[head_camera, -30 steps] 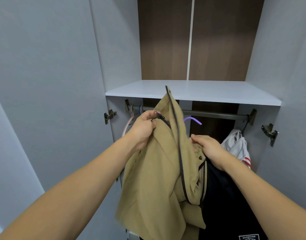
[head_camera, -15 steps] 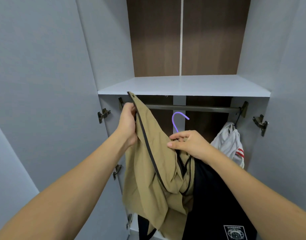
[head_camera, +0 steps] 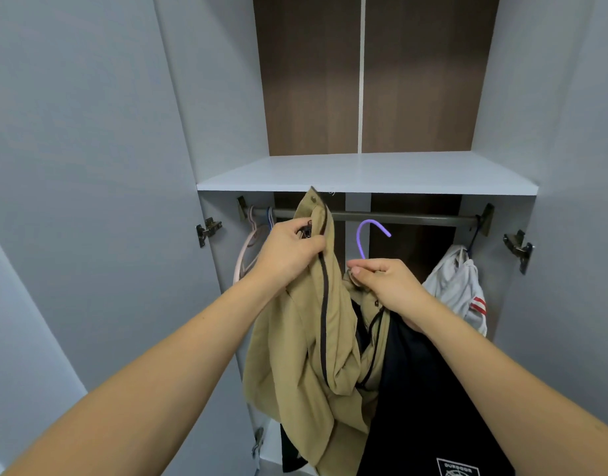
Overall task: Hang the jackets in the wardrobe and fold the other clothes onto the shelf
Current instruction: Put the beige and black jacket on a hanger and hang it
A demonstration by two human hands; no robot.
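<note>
A tan jacket (head_camera: 306, 355) with a dark zipper hangs in front of the open wardrobe. My left hand (head_camera: 288, 250) grips its front edge near the collar, by the zipper pull. My right hand (head_camera: 385, 281) pinches the neck of a purple hanger (head_camera: 366, 235) together with the jacket's other side; the hook rises just below the metal rail (head_camera: 398, 218), apart from it. A black garment (head_camera: 429, 407) with a white logo hangs under my right forearm; what holds it is hidden.
A white shelf (head_camera: 364, 173) spans the wardrobe above the rail. Pink and blue hangers (head_camera: 251, 242) hang at the rail's left end. A white garment with red stripes (head_camera: 460, 286) hangs at the right end. Both doors stand open, hinges (head_camera: 208, 230) showing.
My left hand came right and down from the rail's left end, bringing the collar edge toward the middle. My right hand and the purple hanger barely shifted.
</note>
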